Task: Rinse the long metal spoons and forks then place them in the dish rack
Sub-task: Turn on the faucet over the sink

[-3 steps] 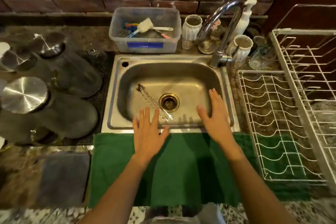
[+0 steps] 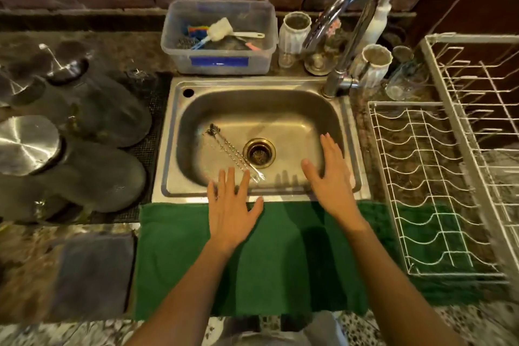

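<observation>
Little is changing since the earlier frame — the left hand and right hand are still hovering spread and empty. The thin spoons and forks are lying flat in the sink — probably light, stiff, slippery; best pinched mid-handle.

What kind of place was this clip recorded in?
Most likely a home kitchen: a steel sink with a faucet, a white wire dish rack beside it, and a tub of scrubbing brushes against a brick wall.

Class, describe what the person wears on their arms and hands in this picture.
Nothing shows on them: the left hand and right hand are bare, with no gloves, and both forearms are uncovered to the bottom of the picture, with no sleeves, watch or bracelet in view.
</observation>
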Demonstrator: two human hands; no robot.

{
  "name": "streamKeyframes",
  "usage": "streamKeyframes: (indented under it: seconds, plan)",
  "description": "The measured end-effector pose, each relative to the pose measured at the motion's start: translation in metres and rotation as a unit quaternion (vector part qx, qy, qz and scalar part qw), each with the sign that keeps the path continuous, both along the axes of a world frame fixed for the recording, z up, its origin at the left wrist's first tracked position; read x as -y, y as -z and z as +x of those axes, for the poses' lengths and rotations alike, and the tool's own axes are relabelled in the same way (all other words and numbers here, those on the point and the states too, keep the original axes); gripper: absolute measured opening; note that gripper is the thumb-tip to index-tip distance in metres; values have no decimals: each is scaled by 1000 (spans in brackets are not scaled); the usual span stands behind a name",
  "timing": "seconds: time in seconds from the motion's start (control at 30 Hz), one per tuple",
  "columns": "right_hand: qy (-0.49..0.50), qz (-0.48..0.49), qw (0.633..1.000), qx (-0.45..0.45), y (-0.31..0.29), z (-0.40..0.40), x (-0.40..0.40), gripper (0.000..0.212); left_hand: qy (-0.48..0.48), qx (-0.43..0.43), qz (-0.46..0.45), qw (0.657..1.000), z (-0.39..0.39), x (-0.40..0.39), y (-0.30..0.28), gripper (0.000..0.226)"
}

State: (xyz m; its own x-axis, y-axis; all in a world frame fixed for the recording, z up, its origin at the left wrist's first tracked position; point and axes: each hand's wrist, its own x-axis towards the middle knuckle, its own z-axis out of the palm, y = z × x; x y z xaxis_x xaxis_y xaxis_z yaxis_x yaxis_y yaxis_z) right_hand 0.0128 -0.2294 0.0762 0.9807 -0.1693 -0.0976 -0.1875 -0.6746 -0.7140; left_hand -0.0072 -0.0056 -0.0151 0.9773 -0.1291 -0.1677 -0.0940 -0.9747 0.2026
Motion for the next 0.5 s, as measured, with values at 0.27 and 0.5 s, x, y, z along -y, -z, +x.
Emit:
streamKeyframes:
  seconds: [0.27,0.5]
  plan:
    - [85,130,988,-4,12,39,12,69,15,-10,30,999,-4,2,15,65]
    - [179,180,966,50,5,120,45,65,16,-9,31,999,-4,0,19,63]
